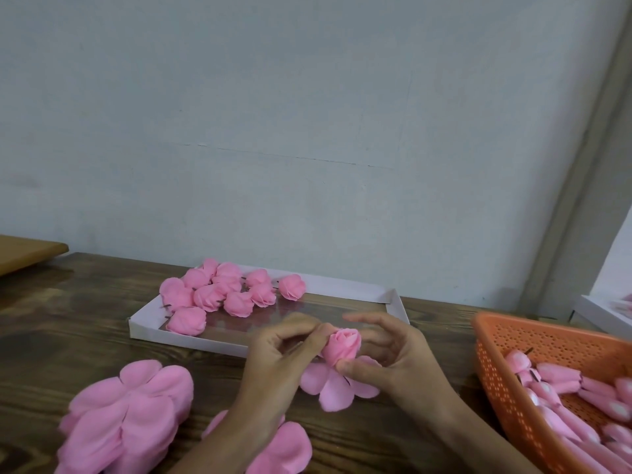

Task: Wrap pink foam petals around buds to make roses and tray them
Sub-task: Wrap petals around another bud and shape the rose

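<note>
Just in front of the white tray (345, 285), both hands hold 1 pink bud (343, 343). The left hand (284, 350) pinches its side; the right hand (393, 357) grips its base above the flat petals (333, 388). Fold each petal up snugly, holding the bud steady.

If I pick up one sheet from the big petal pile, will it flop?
Probably floppy: sheets in the petal pile look thin, with curling edges. Likely very light, since it's foam. Being flat, it shouldn't roll.

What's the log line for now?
left hand: pinches bud | right hand: grips bud | petals: under bud | tray: holds roses
</note>
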The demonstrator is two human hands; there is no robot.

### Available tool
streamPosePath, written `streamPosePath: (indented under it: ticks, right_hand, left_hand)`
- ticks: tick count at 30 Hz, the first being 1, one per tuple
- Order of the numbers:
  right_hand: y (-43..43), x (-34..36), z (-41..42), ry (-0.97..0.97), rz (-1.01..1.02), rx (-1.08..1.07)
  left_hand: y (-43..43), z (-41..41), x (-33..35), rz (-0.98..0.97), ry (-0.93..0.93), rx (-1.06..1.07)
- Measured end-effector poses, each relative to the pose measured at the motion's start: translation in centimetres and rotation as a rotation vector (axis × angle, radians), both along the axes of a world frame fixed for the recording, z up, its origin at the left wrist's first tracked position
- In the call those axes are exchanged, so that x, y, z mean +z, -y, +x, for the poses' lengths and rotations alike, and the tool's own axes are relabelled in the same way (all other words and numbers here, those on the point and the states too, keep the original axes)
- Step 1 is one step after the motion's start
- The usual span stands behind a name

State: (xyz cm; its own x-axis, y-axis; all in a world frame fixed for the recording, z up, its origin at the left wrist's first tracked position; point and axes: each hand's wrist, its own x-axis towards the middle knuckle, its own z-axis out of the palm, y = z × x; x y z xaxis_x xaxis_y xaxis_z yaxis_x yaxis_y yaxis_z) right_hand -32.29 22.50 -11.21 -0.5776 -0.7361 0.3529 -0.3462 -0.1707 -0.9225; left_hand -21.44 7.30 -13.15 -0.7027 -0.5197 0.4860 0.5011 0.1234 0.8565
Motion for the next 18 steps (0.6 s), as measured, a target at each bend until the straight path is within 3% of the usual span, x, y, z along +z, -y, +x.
streamPosePath:
  ticks: [4,8,11,14,18]
  right_hand:
    - [-0.1,0.0,-0.3,-0.024,-0.033,-0.009]
    - [-0.4,-0.4,-1.3,0.124,-0.123,-0.037]
    - [-0.6,-0.5,-1.9,0.178,-0.101,0.006]
    - [-0.8,-0.7,-1.8,0.111,-0.068,0.088]
    - [-0.8,-0.6,-1.6,0.02,-0.019,0.096]
  left_hand:
    - [0.3,0.0,-0.1,0.032,0.078,-0.058]
    - [1.1,-0.4,-0.7,0.067,0.245,-0.071]
    - [1.3,-0.9,-1.2,0.211,0.246,-0.054]
    - [1.1,-1.0,-1.3,0.337,0.193,-0.076]
    - [0.3,-0.8,-1.1,0.268,0.148,0.012]
